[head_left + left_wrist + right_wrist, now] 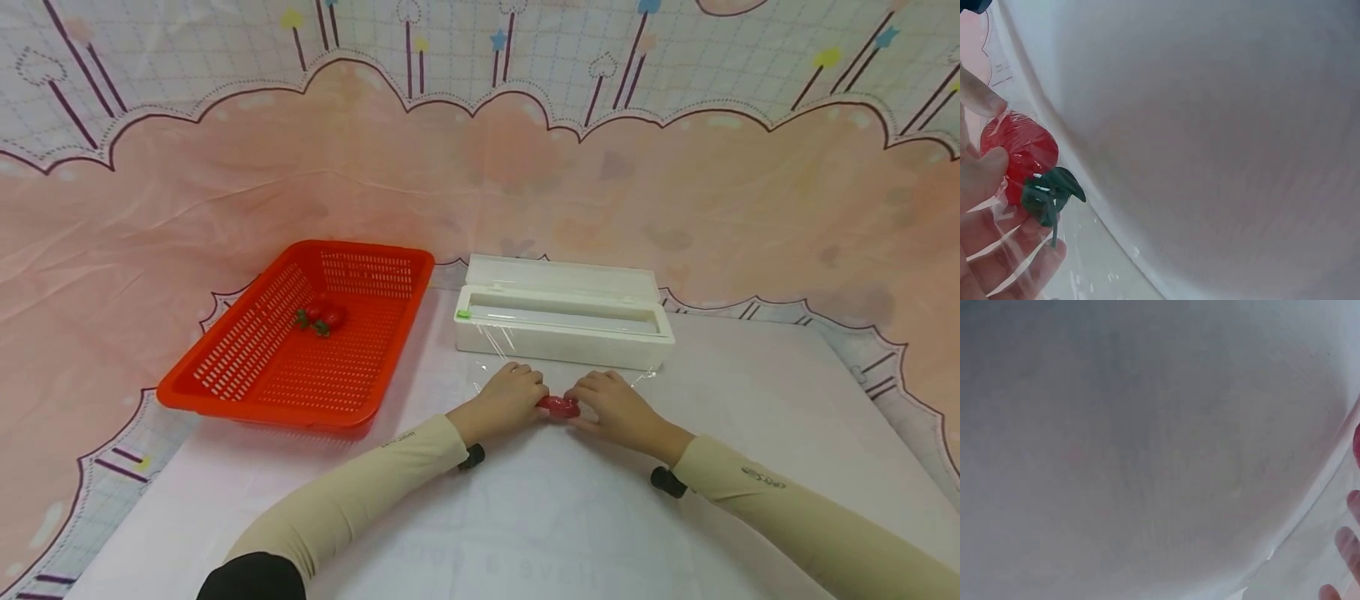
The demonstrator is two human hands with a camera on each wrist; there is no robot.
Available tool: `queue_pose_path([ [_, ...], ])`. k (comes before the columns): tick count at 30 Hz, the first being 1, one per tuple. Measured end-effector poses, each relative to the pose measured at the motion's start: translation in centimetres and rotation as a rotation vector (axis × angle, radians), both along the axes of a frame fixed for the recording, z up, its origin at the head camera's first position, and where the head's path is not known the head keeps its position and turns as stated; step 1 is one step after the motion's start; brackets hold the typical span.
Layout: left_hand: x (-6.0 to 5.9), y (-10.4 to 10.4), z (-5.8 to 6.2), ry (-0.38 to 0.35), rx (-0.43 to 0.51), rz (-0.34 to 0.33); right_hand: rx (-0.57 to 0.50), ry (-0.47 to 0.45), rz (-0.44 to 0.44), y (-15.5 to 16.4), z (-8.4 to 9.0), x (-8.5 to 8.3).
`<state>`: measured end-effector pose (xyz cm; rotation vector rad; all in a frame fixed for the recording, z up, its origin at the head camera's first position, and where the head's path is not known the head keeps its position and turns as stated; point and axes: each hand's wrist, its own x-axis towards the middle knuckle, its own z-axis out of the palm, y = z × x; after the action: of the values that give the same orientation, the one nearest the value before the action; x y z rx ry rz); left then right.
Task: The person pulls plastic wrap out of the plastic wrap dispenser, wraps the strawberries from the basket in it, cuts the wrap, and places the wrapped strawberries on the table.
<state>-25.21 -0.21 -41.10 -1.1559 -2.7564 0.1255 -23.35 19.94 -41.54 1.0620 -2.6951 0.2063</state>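
basket (247, 367) left | dispenser box (562, 329) right | strawberry (558, 407) before box

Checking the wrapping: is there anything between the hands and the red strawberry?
Yes: clear plastic film covers the red strawberry, so the left hand and right hand touch it through film.

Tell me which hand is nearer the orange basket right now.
Left. The left hand sits on the basket's side of the red strawberry, to the right of the orange basket and apart from it. The right hand is past the strawberry, farther off.
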Motion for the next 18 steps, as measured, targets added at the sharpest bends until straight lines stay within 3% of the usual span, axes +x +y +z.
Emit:
queue_pose_path([
  [6, 0.07, -0.32, 0.12, -0.021, 0.036, 0.007, 0.019, -0.034, -0.030, -0.24, -0.15, -0.13],
  [10, 0.22, -0.42, 0.21, 0.016, 0.018, 0.003, 0.007, -0.058, -0.035, -0.24, 0.01, -0.17],
  [14, 0.48, -0.43, 0.35, 0.120, 0.005, -0.033, -0.016, -0.089, -0.040, -0.19, 0.20, -0.21],
  [18, 0.89, -0.42, 0.66, 0.292, 0.046, -0.137, -0.053, -0.127, -0.049, -0.07, 0.40, -0.30],
])
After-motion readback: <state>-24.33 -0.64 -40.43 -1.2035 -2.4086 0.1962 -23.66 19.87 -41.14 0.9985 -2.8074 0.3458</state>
